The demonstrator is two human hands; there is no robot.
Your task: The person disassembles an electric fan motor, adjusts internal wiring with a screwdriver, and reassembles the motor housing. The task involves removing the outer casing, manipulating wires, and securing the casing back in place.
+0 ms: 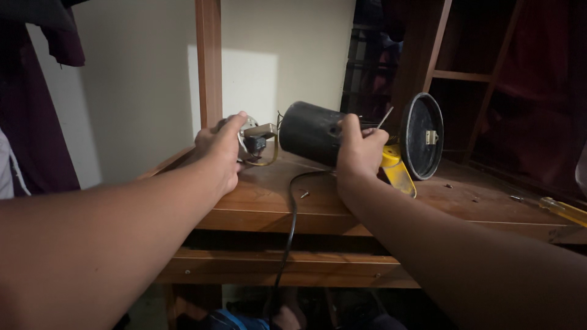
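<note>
Cloth [58, 36] of a dark red colour hung at the far left, against the pale wall [140, 91]. Next to it a wooden post [209, 61] rose from the tabletop [342, 201].

My left hand [219, 146] rested at the left end of the tabletop, fingers [235, 125] curled loosely around a small metal part [252, 131] with a dark block on it; the thumb lay over its top, so I had it pinched rather than gripped in a closed fist. A thin curved wire [266, 160] ran from that part toward the black cylinder [310, 131], which lay on its side near the middle of the tabletop, just beside the metal part.

A black cable [292, 214] trailed from under the cylinder, over the front edge and down past the lower rail [275, 266]. A small screw [304, 195] lay on the wood close to the cable.

My right hand [359, 150] was closed against the right end of the cylinder, fingers wrapped around a screwdriver [394, 168] with a yellow handle, whose thin metal tip stuck up above my knuckles. How tightly I pressed on the cylinder itself I could not tell.

Just right of that hand a round black cover [423, 135] stood on its edge, with a small metal clip on its face. More tiny screws [448, 186] lay scattered further right, and a second screwdriver [559, 209] with a yellow handle lay at the far right edge. Dark wooden shelves [465, 76] stood behind.
</note>
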